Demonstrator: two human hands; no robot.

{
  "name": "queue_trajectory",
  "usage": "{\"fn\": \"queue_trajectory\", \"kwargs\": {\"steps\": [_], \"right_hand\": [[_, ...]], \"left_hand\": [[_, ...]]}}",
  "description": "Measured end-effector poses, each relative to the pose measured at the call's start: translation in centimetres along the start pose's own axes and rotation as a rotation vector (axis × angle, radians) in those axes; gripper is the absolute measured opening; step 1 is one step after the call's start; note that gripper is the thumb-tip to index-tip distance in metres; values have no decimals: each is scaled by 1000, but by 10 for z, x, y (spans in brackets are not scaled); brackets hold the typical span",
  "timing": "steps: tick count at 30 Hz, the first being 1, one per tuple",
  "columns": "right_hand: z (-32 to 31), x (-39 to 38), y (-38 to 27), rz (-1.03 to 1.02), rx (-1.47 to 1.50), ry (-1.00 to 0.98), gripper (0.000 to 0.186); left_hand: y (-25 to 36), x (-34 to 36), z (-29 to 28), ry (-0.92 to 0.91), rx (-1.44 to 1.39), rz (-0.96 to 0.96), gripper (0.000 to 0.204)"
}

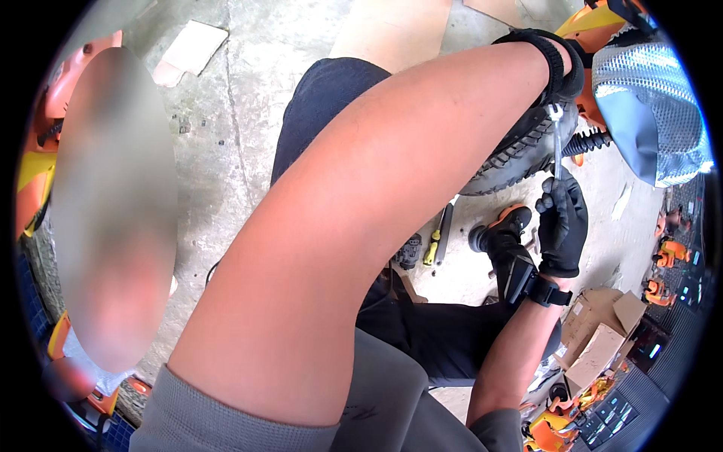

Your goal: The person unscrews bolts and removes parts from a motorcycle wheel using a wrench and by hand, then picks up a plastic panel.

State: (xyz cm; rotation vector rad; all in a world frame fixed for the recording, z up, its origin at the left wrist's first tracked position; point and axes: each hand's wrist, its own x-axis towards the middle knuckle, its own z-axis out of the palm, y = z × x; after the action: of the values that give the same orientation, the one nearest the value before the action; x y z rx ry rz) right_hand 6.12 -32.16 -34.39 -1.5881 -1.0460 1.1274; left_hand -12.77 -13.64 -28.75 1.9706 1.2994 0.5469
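Note:
My right hand (563, 222), in a black glove, is closed around the lower end of a silver wrench (557, 143). The wrench stands nearly upright in the view, its open jaw close beneath my left wrist, beside a knobby black tyre (501, 169). Whether the jaw sits on a fastener I cannot make out. My left arm stretches across the view to the upper right. There my left hand (570, 75), also in black, reaches in above the tyre; its fingers are hidden. A black coil spring (587, 143) lies just right of the wrench.
A yellow-handled screwdriver (431, 248) lies on the concrete floor by my black shoe (508, 233). Silvery wrapping (651, 113) covers a part at the upper right. An opened cardboard box (599, 331) stands at the lower right. Another person, blurred, is at the left near orange machines.

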Motion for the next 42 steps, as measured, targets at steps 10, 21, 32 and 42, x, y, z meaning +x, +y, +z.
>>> {"fn": "queue_trajectory", "kwargs": {"steps": [10, 21, 32, 42], "right_hand": [[28, 96, -42, -744, -1398, -281, 28], [49, 134, -40, -942, -1668, -412, 18], [46, 138, -43, -709, -1819, -475, 31], [36, 150, -29, -1041, -1755, -267, 16]], "left_hand": [[4, 36, 7, 191, 327, 172, 43], [-7, -28, -56, 40, -561, -68, 35], [-7, -27, -49, 25, -464, -11, 34], [-9, -28, -49, 29, -419, -1, 34]]}}
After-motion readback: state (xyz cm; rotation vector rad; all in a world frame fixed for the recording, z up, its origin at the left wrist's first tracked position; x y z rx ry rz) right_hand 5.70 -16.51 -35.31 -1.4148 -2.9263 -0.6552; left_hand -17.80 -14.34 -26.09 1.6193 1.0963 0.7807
